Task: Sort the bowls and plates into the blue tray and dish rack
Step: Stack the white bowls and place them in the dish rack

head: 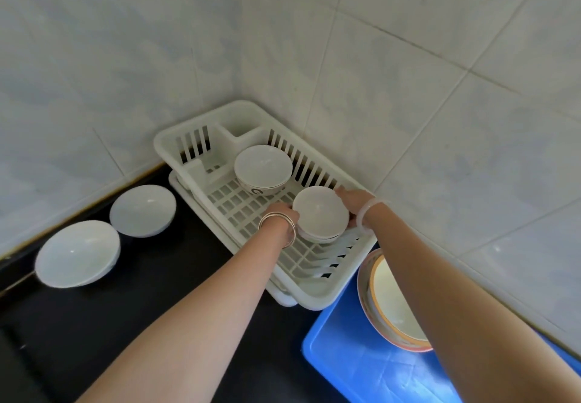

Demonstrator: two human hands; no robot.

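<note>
Got a small white bowl [320,214] between my left hand [279,214] and right hand [352,199], both cupped against its sides, over the dish rack [317,295] near its right edge.

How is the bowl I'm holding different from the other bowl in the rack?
The held bowl is gripped by the left hand and right hand; the far bowl stands free in the dish rack. The held bowl looks smaller and tilts toward the camera. Both are white, open side up.
</note>
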